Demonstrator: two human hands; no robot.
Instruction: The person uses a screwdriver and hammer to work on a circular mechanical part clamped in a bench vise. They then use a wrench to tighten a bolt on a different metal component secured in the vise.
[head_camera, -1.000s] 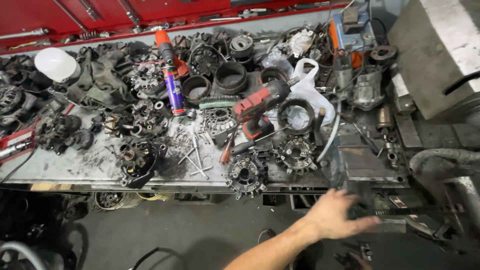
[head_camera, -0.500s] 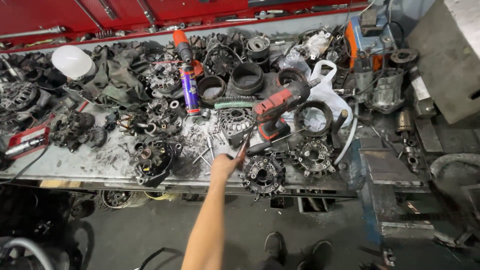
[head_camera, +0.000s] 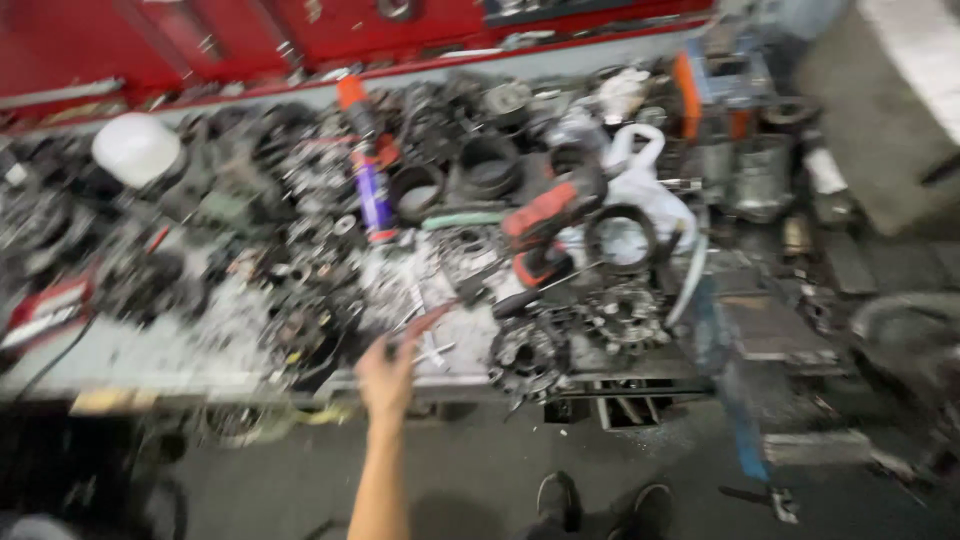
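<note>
Cluttered surface (head_camera: 150, 355) of engine parts, red cordless drill (head_camera: 545, 235). Right hand (head_camera: 388, 375) at front edge, fingers pinching red-handled tool (head_camera: 425, 322); blurred.

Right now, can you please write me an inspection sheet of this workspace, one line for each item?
Surface: grey workbench, dusty, crowded with parts.
Job's things: a reddish-handled tool, blurred, held over the bench edge.
Clutter: red and black power drill, purple spray can, white dome, white jug, many dark metal parts.
Hands: one hand grips the tool; which hand cannot be told; the other is out of view.
Cables: dark cable at the bench's left edge.
Surroundings: red cabinets behind; shoes on dark floor.
</note>
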